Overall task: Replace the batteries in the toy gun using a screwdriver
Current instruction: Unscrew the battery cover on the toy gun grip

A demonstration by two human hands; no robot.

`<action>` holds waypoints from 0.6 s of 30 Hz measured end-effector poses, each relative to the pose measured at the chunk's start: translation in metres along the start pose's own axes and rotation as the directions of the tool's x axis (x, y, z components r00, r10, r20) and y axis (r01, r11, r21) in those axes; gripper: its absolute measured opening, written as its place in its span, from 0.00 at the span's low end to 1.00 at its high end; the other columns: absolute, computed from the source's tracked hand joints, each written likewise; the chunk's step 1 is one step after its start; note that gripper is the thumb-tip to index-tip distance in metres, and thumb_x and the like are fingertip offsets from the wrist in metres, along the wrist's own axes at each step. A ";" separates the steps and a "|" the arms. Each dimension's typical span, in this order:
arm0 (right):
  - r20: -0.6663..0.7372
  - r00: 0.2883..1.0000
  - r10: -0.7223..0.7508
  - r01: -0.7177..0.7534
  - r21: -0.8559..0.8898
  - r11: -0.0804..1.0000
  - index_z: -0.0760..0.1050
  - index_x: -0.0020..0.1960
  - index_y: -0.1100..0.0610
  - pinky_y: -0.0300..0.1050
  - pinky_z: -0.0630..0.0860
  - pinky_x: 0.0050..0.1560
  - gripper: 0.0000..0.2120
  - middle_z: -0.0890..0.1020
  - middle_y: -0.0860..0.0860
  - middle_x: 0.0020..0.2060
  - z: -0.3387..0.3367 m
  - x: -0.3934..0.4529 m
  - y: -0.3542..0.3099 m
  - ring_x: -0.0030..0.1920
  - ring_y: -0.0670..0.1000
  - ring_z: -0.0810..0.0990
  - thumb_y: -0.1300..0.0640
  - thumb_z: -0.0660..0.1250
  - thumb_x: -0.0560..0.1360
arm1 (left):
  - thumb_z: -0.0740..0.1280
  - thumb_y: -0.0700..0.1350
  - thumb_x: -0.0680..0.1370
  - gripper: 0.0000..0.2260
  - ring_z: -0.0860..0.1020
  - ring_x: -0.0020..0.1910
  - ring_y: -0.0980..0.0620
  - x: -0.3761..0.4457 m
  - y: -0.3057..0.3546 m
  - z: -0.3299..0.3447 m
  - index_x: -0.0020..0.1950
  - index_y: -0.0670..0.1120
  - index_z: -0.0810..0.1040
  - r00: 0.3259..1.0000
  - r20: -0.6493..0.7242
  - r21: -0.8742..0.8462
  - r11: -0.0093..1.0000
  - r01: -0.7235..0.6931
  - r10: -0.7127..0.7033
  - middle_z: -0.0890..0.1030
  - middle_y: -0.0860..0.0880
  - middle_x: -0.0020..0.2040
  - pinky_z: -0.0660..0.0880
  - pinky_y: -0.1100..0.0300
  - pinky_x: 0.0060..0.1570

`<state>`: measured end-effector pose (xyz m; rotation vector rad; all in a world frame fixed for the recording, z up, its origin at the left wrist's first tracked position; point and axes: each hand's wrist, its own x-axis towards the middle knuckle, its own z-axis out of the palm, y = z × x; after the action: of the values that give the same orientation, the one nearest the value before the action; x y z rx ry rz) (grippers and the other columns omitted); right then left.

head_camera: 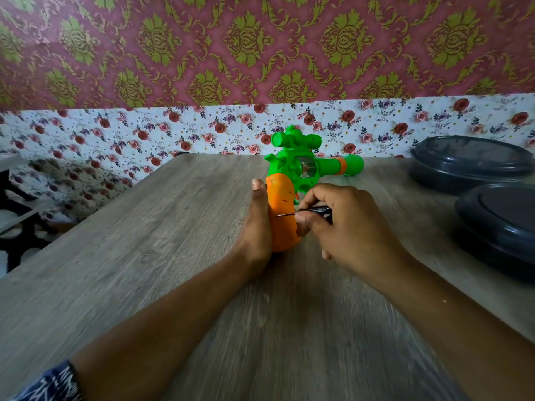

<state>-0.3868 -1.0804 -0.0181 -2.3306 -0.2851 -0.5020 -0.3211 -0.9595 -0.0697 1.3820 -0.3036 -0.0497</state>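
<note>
Gripping the orange handle of the toy gun (292,180) from its left side, our left hand (256,227) props the toy upright on the wooden table (144,256), thumb laid up along the grip's edge while the other fingers are hidden behind it. Our right hand (341,227) pinches a slim dark screwdriver (307,212) between thumb and curled fingers, its thin shaft lying nearly level and its tip touching the right face of the orange grip, about midway up. We see the green body with its scope on top and the barrel pointing right, toward two dark grey lidded containers (474,166) that sit near the table's right edge. A patterned blue sleeve (55,383) shows at our left forearm.
</note>
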 end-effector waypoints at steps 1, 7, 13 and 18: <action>-0.017 1.000 0.000 0.001 0.032 0.999 0.75 0.39 0.50 0.44 0.76 0.36 0.05 0.84 0.50 0.42 -0.001 0.000 0.000 0.25 0.40 0.72 0.58 0.69 0.72 | 0.43 0.66 0.77 0.30 0.81 0.48 0.43 0.000 -0.001 0.000 0.55 0.48 0.76 1.000 0.004 0.002 1.000 0.002 -0.002 0.83 0.42 0.47 0.75 0.45 0.55; -0.004 1.000 0.017 -0.017 0.074 0.997 0.75 0.44 0.51 0.32 0.70 0.31 0.01 0.81 0.46 0.38 0.003 0.001 0.003 0.27 0.35 0.75 0.54 0.65 0.75 | 0.45 0.70 0.71 0.35 0.80 0.54 0.41 -0.002 0.001 0.000 0.62 0.49 0.74 1.000 0.019 0.069 0.998 -0.003 0.002 0.82 0.40 0.54 0.73 0.38 0.58; -0.050 0.999 -0.021 0.011 -0.202 0.979 0.73 0.34 0.58 0.51 0.76 0.39 0.23 0.74 0.53 0.23 -0.003 0.000 0.002 0.29 0.55 0.78 0.43 0.54 0.77 | 0.45 0.67 0.72 0.36 0.81 0.51 0.43 -0.004 0.003 0.001 0.70 0.47 0.67 0.998 0.064 0.063 0.998 -0.018 0.014 0.79 0.40 0.58 0.77 0.45 0.56; -0.045 0.999 -0.015 0.009 -0.123 0.992 0.70 0.33 0.56 0.51 0.77 0.37 0.16 0.80 0.57 0.30 0.000 0.002 0.003 0.29 0.53 0.75 0.48 0.62 0.76 | 0.44 0.65 0.78 0.33 0.80 0.44 0.48 -0.003 0.004 0.001 0.64 0.41 0.71 0.998 0.057 0.034 0.999 -0.018 0.016 0.81 0.44 0.48 0.77 0.51 0.49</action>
<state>-0.3840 -1.0826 -0.0191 -2.4340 -0.2528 -0.5937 -0.3245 -0.9589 -0.0662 1.4137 -0.3645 -0.0700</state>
